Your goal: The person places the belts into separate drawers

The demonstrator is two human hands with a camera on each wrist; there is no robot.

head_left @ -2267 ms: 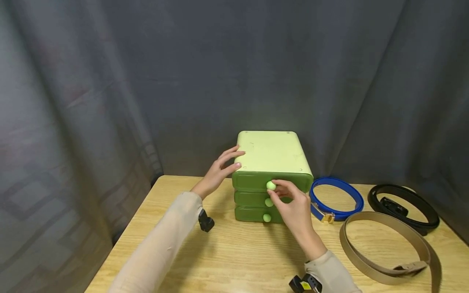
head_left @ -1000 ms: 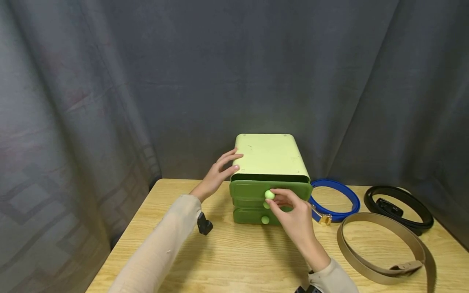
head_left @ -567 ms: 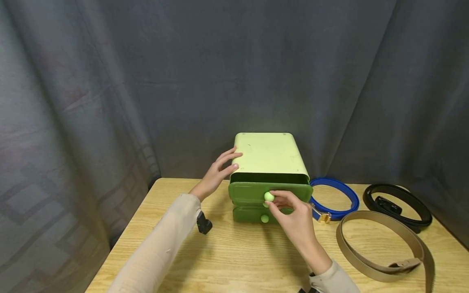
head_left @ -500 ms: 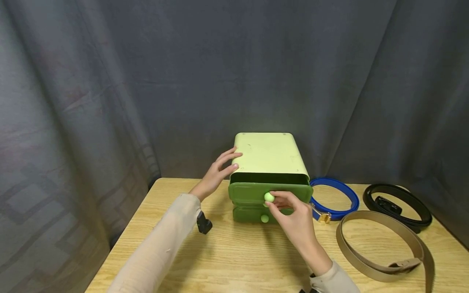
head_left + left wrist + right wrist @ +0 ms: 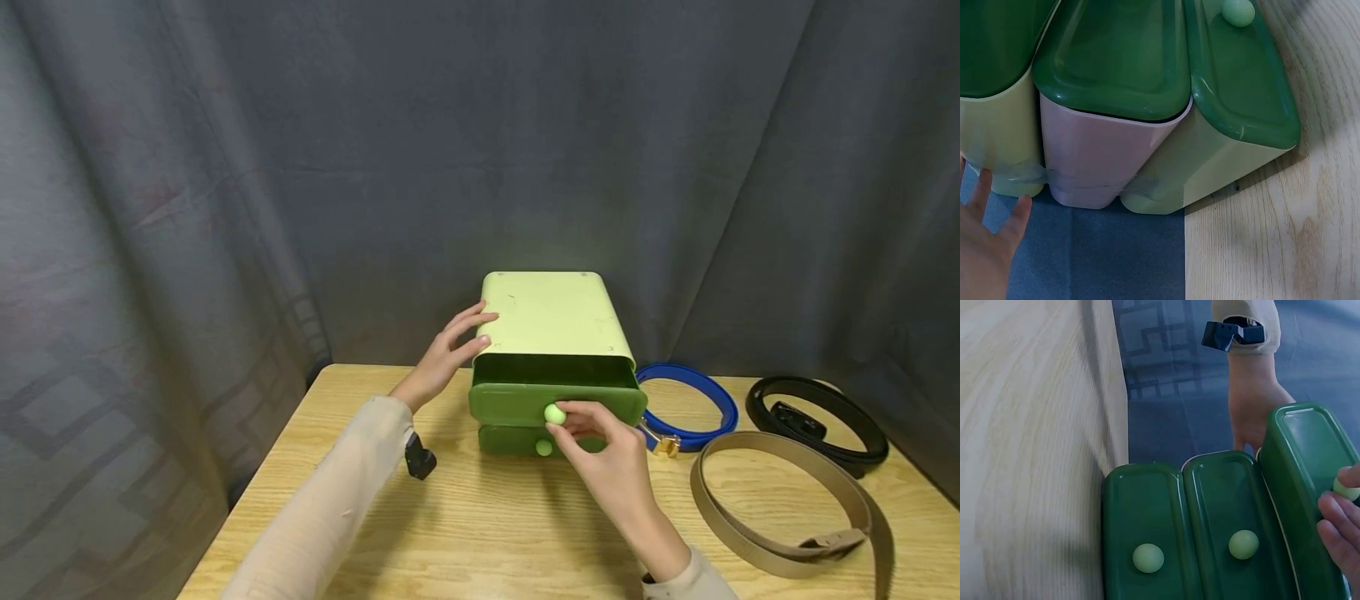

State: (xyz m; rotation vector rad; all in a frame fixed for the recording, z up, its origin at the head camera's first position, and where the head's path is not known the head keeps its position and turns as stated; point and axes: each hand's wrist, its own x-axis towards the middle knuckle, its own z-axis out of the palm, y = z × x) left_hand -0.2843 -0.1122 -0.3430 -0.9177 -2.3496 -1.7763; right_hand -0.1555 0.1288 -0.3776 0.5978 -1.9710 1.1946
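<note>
A: Where was the drawer unit (image 5: 551, 312), and what was it like?

B: It stood on a wood-grained table (image 5: 480, 533) before a grey curtain (image 5: 480, 167). Its top was smooth, pale yellow-green and round-cornered. From the left wrist, the middle shell (image 5: 1094, 144) looked pinkish, and a clear, creased film (image 5: 1019, 172) crossed the shells' sides. The drawer fronts (image 5: 1141, 506) were glossy dark green with raised rims; the knobs (image 5: 1148, 558) were plain pale balls.

A: And the person's hands?

B: The left hand (image 5: 442, 358) rested at the unit's upper left edge, fingers spread apart. The right hand (image 5: 611, 458) pinched the top knob (image 5: 555, 414) between thumb and fingers, and the top drawer (image 5: 506, 404) stood partly out of its shell.

A: What was hard to see?

B: The top drawer's inside lay in shadow. The middle knob (image 5: 1244, 544) was hidden in the head view but plain from the right wrist, where the right hand was cut off at the edge.

A: Anything alongside?

B: Three looped belts: a flat blue belt (image 5: 701, 440) with a gold buckle (image 5: 666, 446), partly hidden behind the unit; a dark black belt (image 5: 873, 437); and a tan belt (image 5: 772, 562) whose loose end ran out of sight below.
</note>
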